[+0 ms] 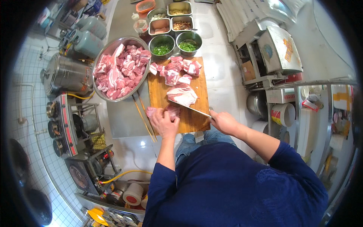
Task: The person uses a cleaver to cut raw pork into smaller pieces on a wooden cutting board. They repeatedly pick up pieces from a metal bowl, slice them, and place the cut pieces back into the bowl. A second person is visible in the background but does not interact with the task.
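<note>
My left hand (164,124) grips a piece of raw meat (173,111) at the near left corner of the wooden cutting board (198,119). In my right hand (224,122) is the handle of a knife (195,110), its blade pointing left across the board. The blade lies along the near side of a larger chunk of raw meat with pale fat (183,95). Several cut pieces of raw meat (173,69) lie at the board's far end. Left of the board, a large steel bowl (99,95) is heaped with raw meat chunks (122,71).
Long wooden chopsticks (142,117) lie on the steel table (122,122) left of the board. Beyond the board stand steel bowls of chopped greens (161,48), steel food containers (160,26) and a jar (141,27). A gas stove (66,124) is at left, shelving (272,113) at right.
</note>
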`<state>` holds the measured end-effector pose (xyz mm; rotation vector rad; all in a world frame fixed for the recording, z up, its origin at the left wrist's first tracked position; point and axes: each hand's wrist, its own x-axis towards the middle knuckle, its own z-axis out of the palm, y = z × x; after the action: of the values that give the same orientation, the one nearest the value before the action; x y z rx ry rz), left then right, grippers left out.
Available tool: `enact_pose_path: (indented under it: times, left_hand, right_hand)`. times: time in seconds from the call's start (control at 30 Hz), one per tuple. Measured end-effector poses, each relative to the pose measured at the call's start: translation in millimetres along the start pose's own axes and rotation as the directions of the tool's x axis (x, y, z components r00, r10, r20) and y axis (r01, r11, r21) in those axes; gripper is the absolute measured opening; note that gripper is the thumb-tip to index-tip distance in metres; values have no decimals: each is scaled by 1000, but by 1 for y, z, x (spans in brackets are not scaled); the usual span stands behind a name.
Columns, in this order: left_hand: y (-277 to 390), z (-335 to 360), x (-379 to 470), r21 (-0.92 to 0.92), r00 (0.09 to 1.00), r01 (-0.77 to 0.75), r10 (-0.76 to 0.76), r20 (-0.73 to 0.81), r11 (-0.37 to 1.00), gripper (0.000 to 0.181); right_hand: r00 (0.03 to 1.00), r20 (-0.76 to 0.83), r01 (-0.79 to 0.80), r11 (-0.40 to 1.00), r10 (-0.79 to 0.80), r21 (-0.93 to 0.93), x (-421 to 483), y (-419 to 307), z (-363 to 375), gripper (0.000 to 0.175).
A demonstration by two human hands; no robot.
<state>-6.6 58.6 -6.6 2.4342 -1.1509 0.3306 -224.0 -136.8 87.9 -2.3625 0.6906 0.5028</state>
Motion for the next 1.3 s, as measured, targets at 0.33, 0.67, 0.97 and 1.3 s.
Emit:
enact_pose_path:
  times: [0.33,0.67,0.97,1.3]
  left_hand:
    - [-51,1,41,-82,951,21,5,309,996,50]
    - [-86,-11,170,-629,940,341,-231,252,699,35]
    - [-44,-15,205,-18,933,-18,24,359,1000,40]
    - [-5,63,108,-591,813,457,-42,581,665,40]
  right_hand:
    - [987,-107,-99,984,116,151,-77,11,31,19]
    - [963,-162,-180,962,215,205,-82,0,62,21]
    - [952,-138,-241,949,272,205,-88,-11,69,22]
    - [963,-85,-204,901,254,383,-115,14,53,27]
